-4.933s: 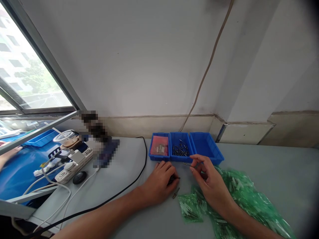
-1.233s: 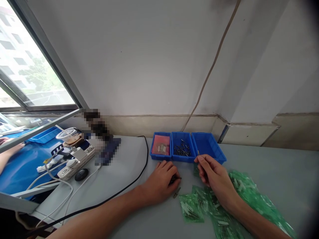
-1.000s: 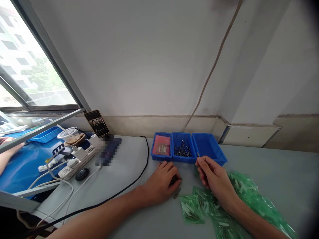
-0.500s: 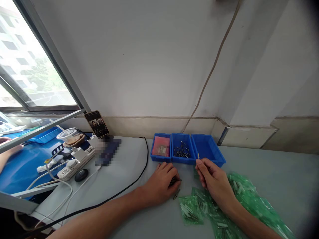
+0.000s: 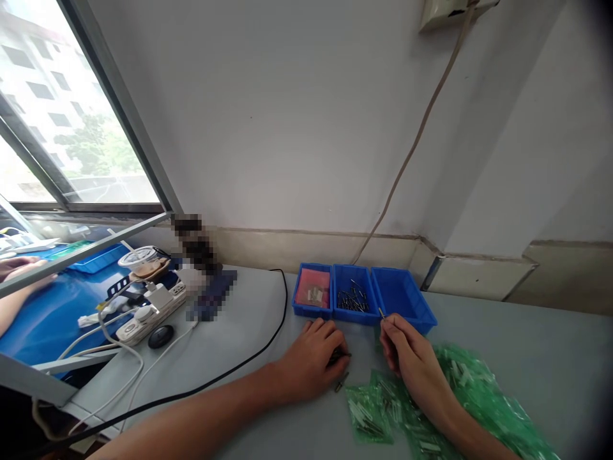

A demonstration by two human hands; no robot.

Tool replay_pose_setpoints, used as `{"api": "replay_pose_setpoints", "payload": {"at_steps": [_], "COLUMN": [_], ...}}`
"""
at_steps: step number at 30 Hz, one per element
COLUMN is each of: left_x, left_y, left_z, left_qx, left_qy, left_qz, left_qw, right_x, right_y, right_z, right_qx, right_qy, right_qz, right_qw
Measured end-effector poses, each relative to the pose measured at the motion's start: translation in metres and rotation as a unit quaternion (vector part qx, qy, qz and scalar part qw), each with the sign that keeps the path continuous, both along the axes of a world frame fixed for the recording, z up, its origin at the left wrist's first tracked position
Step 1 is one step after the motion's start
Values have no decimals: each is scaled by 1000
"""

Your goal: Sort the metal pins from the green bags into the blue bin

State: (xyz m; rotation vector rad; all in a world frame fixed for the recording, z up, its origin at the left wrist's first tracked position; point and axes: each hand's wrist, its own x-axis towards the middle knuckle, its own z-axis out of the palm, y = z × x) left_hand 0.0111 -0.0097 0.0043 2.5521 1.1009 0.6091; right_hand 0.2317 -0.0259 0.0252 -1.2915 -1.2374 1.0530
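My left hand [image 5: 318,358] rests on the grey table with its fingers curled over small dark metal pieces, only partly visible. One small metal part [image 5: 341,382] lies on the table just below it. Between thumb and fingertips, my right hand [image 5: 405,348] pinches a thin pin [image 5: 382,313] with a brass-coloured tip, near the front of the right blue bin [image 5: 405,297]. The middle blue bin [image 5: 353,299] holds several dark metal pins. A pink packet [image 5: 313,287] lies in the left blue bin [image 5: 312,313]. Green plastic bags [image 5: 368,415] of metal pins lie below and beside my right forearm.
A black cable [image 5: 230,374] curves across the table on the left. Beyond it are a power strip [image 5: 152,314], a black mouse-like object [image 5: 161,337] and white cords. Another person's hand and forearm [image 5: 23,287] show over a blue surface at far left.
The view has shifted, so the bins and table sit slightly lower and to the right. The pin in my right hand now leans more to the left. Both hands keep their grip.
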Motion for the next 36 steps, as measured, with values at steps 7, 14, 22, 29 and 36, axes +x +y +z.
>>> {"api": "replay_pose_setpoints", "payload": {"at_steps": [7, 14, 22, 29, 36], "left_x": [0, 0, 0, 0, -1], "left_y": [0, 0, 0, 0, 0], "left_z": [1, 1, 2, 2, 0], "left_qx": [1, 2, 5, 4, 10], "left_qy": [6, 2, 3, 2, -3], "left_qz": [1, 1, 1, -1, -6], "left_qw": [1000, 1000, 1000, 1000, 1000], "right_x": [3, 2, 2, 2, 5], "right_y": [2, 2, 3, 5, 7], "right_z": [-10, -7, -11, -9, -8], "right_qx": [22, 3, -1, -15, -37], "right_qy": [-21, -10, -2, 5, -2], "right_qz": [0, 7, 15, 0, 12], "right_qw": [1000, 1000, 1000, 1000, 999]}}
